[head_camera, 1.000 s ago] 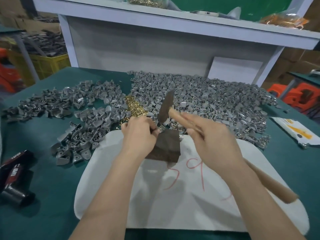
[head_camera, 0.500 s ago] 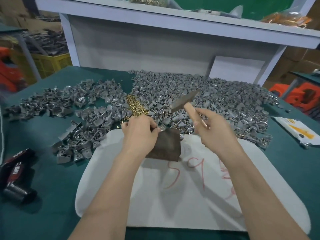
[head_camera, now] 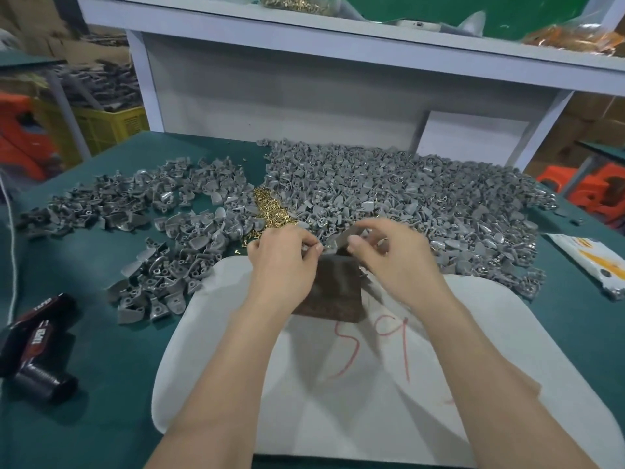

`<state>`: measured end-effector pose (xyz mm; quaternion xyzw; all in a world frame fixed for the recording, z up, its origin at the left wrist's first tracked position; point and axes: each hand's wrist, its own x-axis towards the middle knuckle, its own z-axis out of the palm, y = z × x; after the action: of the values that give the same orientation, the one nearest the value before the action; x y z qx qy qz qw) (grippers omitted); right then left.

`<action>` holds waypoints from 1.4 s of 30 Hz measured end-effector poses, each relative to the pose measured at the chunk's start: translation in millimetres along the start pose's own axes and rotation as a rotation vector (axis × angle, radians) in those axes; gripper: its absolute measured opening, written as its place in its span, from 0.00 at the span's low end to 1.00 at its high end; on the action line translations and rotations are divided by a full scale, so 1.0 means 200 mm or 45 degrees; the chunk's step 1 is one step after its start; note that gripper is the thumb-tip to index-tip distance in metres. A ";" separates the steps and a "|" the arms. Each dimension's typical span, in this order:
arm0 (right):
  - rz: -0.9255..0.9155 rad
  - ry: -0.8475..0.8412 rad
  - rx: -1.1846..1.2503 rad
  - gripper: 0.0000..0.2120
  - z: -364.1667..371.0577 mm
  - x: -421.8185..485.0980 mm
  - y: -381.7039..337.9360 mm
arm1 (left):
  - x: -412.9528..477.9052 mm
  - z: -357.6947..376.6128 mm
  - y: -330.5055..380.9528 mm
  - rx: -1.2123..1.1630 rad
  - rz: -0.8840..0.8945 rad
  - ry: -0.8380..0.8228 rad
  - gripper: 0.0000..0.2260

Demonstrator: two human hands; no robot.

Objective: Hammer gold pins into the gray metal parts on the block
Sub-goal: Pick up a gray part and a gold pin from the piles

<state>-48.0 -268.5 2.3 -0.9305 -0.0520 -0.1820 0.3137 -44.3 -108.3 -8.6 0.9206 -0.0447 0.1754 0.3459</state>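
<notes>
**At the green bench, two hands meet over a dark block**

On a green-covered table strewn with castings, a person's left hand and right hand close in from either side on one gray metal part, which sits tilted at the top edge of a dark brown block. The left thumb and forefinger are pressed together at the part's left end, pinching it. The right thumb and curled fingers pinch its other end from above. Much of the part is hidden by the fingertips, and whether a pin is seated in it is too small to tell.

The block stands at the far edge of a white pad with rounded corners and red handwritten marks, and both forearms stretch across the pad. Just beyond the left hand lies a small heap of gold pins, wedged between two spreads of gray parts: a broad, dense pile to the right and a looser scatter to the left, its nearest pieces touching the pad's left edge.

A black-and-red object lies near the table's left edge, and a white packet lies at the right. A white shelf spans the back, with clear bags on top. A yellow crate and orange stools sit off the table.
</notes>
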 end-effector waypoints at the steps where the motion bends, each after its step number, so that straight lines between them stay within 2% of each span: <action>1: -0.014 -0.141 0.111 0.11 0.03 0.01 -0.05 | 0.00 0.00 0.00 -0.030 0.026 0.008 0.06; 3: -0.002 -0.330 0.249 0.04 0.08 0.04 -0.10 | 0.00 -0.01 0.00 -0.082 0.053 0.044 0.06; 4: 0.022 -0.285 0.295 0.03 0.08 0.07 -0.12 | 0.00 -0.01 -0.01 -0.116 0.036 0.091 0.07; 6: 0.128 -0.003 0.367 0.05 0.06 0.19 -0.13 | 0.01 -0.03 -0.02 -0.268 -0.066 0.259 0.09; 7: 0.184 0.152 0.363 0.09 0.03 0.27 -0.13 | 0.02 -0.04 -0.02 -0.384 -0.141 0.358 0.09; 8: 0.235 0.231 0.328 0.17 0.00 0.34 -0.14 | 0.03 -0.06 -0.03 -0.511 -0.226 0.453 0.09; 9: 0.286 0.207 0.253 0.27 -0.01 0.41 -0.14 | 0.03 -0.07 -0.03 -0.643 -0.315 0.535 0.08; 10: 0.309 0.110 0.135 0.34 -0.01 0.45 -0.16 | 0.04 -0.09 -0.04 -0.778 -0.402 0.601 0.07; 12: 0.206 -0.098 -0.094 0.38 0.07 0.48 -0.21 | 0.05 -0.11 -0.06 -1.050 -0.570 0.692 0.08; 15: -0.107 -0.335 -0.195 0.24 0.26 0.45 -0.31 | 0.06 -0.13 -0.10 -1.319 -0.782 0.781 0.09; 17: -0.179 -0.512 -0.252 0.19 0.39 0.43 -0.38 | 0.07 -0.12 -0.11 -1.390 -0.841 0.808 0.09; 21: -0.188 -0.751 -0.536 0.23 0.58 0.46 -0.44 | 0.07 -0.11 -0.12 -1.413 -0.910 0.821 0.07; 24: -0.137 -0.728 -0.520 0.20 0.61 0.48 -0.43 | 0.07 -0.10 -0.12 -1.436 -0.903 0.822 0.05; 29: -0.028 -0.454 -0.457 0.13 0.61 0.47 -0.40 | 0.07 -0.09 -0.12 -1.471 -0.882 0.812 0.07; 32: 0.010 -0.313 -0.134 0.07 0.54 0.45 -0.37 | 0.07 -0.08 -0.12 -1.435 -0.849 0.809 0.07; 35: 0.082 -0.298 0.356 0.04 0.39 0.40 -0.37 | 0.07 -0.07 -0.11 -1.344 -0.703 0.690 0.09; 40: 0.000 -0.352 0.600 0.05 0.21 0.28 -0.39 | 0.05 -0.06 -0.07 -1.079 -0.317 0.410 0.11; 42: -0.012 -0.385 0.668 0.06 0.18 0.26 -0.40 | 0.05 -0.07 -0.06 -1.065 -0.262 0.348 0.11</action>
<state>-5.1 -184.9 40.3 -0.8340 -0.1476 -0.0234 0.5311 -36.2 -89.0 -2.5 0.6696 0.0259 0.2269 0.7067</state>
